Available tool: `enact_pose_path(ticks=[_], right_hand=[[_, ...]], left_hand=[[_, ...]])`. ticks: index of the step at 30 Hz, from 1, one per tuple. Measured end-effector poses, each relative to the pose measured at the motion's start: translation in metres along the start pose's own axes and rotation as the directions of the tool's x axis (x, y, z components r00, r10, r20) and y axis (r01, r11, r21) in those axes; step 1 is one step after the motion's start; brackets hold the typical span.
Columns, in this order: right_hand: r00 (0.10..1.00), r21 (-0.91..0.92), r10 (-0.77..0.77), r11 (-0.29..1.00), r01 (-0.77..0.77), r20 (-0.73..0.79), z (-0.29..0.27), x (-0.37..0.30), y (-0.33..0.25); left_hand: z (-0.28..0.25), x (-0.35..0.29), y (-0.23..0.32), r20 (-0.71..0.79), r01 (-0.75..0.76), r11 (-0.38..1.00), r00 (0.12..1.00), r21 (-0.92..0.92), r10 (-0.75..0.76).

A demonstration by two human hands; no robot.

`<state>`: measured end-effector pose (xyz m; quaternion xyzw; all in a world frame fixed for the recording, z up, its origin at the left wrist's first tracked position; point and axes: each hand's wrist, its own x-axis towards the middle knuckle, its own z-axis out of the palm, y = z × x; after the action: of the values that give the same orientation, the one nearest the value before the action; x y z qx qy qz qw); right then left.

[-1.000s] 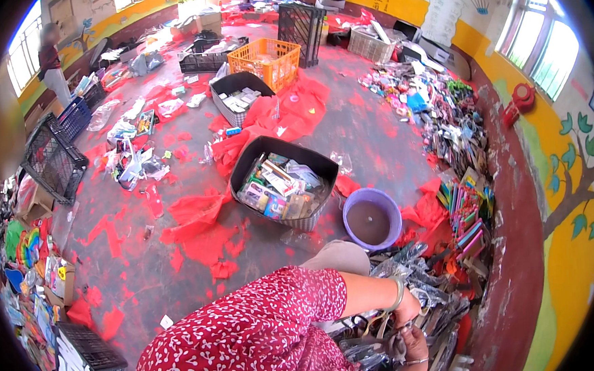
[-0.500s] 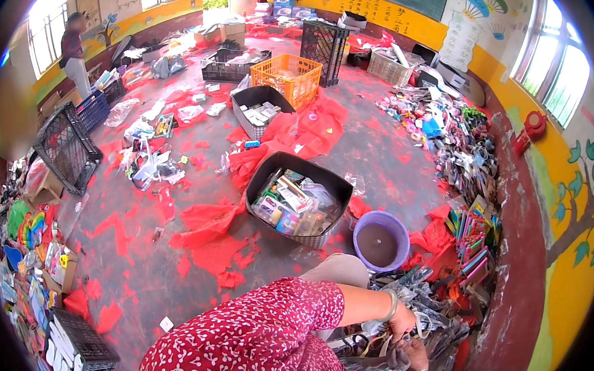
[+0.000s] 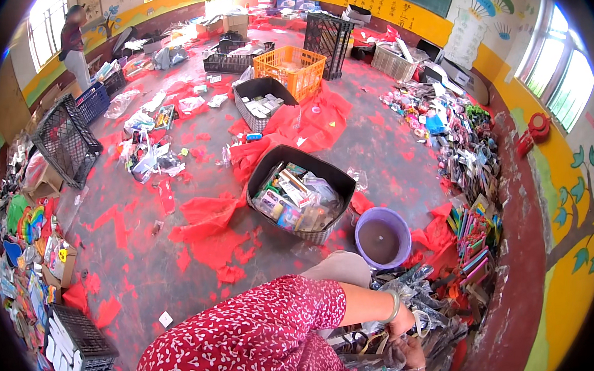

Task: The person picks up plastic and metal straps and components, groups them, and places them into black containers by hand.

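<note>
My left hand (image 3: 401,321), with a pale bangle on its wrist, reaches down into a heap of clear plastic-wrapped goods (image 3: 419,290) at the lower right. Its fingers are bent closed on something among the wrappers that I cannot make out. Just below it, my right hand (image 3: 409,354), with a thin bracelet, is closed too, its fingertips partly hidden in the plastic. The two hands almost touch. Beige and dark strap-like pieces lie around them. A purple bucket (image 3: 382,237) stands just beyond the heap, and a dark basket (image 3: 302,192) full of packaged small goods sits farther left.
Along the right wall lie bundles of coloured sticks (image 3: 472,249) and a long pile of small wares (image 3: 454,135). An orange crate (image 3: 290,70) and a black crate on end (image 3: 327,44) stand farther back. Torn red cloth (image 3: 207,218) covers parts of the floor. A person (image 3: 74,46) stands far left.
My hands stay in nearly the same spot in the heap, with only slight shifts. The person at the far left has raised an arm. The view has tilted a little.
</note>
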<state>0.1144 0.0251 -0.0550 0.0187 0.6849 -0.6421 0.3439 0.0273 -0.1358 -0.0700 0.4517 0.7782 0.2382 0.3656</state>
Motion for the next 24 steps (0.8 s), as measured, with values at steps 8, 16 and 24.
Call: enact_pose_path(ticks=[8,16,24], right_hand=[[0.998,0.107,0.056,0.993,-0.053,-0.020,0.015,-0.010,-0.019],[0.999,0.081,0.043,0.996,-0.041,-0.016,0.005,-0.008,-0.011],[1.000,0.049,0.009,0.999,-0.008,-0.028,0.005,-0.012,-0.010]], left_hand=[[0.003,0.012,0.000,0.012,-0.001,1.000,1.000,0.016,0.001],[0.003,0.009,0.001,-0.068,-0.071,0.997,0.995,0.013,0.072],[-0.003,0.002,0.008,-0.019,-0.047,0.998,0.999,-0.051,0.046]])
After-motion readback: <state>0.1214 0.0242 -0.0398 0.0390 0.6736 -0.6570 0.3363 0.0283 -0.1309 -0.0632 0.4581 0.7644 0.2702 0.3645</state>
